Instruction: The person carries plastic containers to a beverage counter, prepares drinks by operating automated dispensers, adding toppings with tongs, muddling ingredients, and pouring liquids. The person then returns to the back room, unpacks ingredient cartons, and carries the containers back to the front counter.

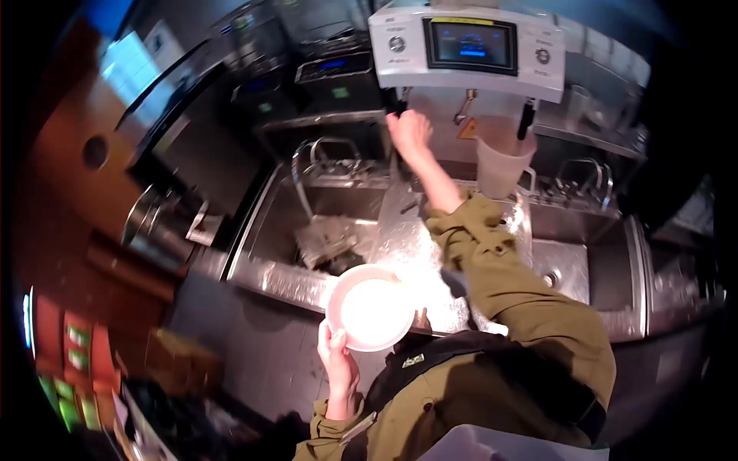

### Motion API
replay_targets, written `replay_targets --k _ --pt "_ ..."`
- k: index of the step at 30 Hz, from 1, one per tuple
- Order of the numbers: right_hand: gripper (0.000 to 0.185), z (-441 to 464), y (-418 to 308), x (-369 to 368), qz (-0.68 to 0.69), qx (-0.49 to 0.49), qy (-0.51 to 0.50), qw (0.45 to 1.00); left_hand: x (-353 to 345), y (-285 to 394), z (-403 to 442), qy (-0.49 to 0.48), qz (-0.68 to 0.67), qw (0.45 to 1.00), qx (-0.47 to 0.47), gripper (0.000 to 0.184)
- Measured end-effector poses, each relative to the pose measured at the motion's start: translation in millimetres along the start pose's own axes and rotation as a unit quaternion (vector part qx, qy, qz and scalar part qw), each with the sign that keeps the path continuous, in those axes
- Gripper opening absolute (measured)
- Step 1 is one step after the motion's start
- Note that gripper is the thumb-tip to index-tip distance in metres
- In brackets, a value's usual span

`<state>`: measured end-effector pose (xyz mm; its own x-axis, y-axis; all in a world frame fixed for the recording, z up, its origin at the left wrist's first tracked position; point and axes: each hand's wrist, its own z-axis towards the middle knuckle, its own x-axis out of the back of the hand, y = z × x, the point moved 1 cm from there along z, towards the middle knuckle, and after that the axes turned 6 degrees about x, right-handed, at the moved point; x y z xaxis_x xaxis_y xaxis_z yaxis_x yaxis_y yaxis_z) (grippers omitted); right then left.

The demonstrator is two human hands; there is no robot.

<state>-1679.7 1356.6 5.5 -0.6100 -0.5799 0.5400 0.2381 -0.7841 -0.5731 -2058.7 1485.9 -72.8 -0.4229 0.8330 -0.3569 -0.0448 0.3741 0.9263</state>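
In the head view, my left hand (pixel 336 357) grips the near left rim of a round, pale bowl (pixel 332 311). The bowl's inside is washed out by glare, so I cannot tell what it holds. My right arm reaches forward over the metal counter, and my right hand (pixel 411 132) is closed around a black tap handle (pixel 393 121) under the left side of a white dispenser (pixel 467 50) with a lit screen. A translucent measuring jug (pixel 501 165) stands beneath the dispenser's right black handle (pixel 526 119).
A left steel sink (pixel 350 201) with a curved faucet (pixel 301 180) holds a crumpled-looking pale item (pixel 327 240). Another sink (pixel 561 265) lies to the right. Dark machines (pixel 334 77) stand at the back left. A metal container (pixel 157 223) sits at the left edge.
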Motion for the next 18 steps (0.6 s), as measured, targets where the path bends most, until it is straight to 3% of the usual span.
replay_targets --k 2,4,5,6,8,15,18 --pt "0.045 -2.3 -0.5 3.0 0.035 -0.007 -0.05 0.998 11.5 11.9 36.0 -0.041 0.018 0.999 0.026 0.04" --pt "0.042 -4.6 -6.5 51.8 -0.045 0.082 -0.162 0.982 1.4 28.3 64.8 -0.078 -0.011 0.996 0.027 0.039" --pt "0.035 -7.5 -8.8 74.0 -0.012 0.139 -0.078 0.987 3.7 29.5 79.3 -0.1 -0.016 0.994 0.04 0.04" --pt "0.033 -10.8 -19.9 101.3 0.058 0.213 0.119 0.968 4.3 28.5 92.0 -0.12 -0.023 0.991 0.054 0.04" --pt "0.029 6.8 -18.9 128.0 -0.017 0.197 0.198 0.96 8.8 23.8 116.6 -0.159 -0.01 0.984 0.08 0.04" --pt "0.031 52.6 -28.9 148.3 -0.168 0.194 0.173 0.951 -13.0 25.6 168.1 -0.193 0.011 0.973 0.125 0.033" --pt "0.029 52.1 -31.6 161.9 -0.126 0.195 0.222 0.947 -12.1 14.3 188.7 -0.201 0.0 0.969 0.145 0.032"
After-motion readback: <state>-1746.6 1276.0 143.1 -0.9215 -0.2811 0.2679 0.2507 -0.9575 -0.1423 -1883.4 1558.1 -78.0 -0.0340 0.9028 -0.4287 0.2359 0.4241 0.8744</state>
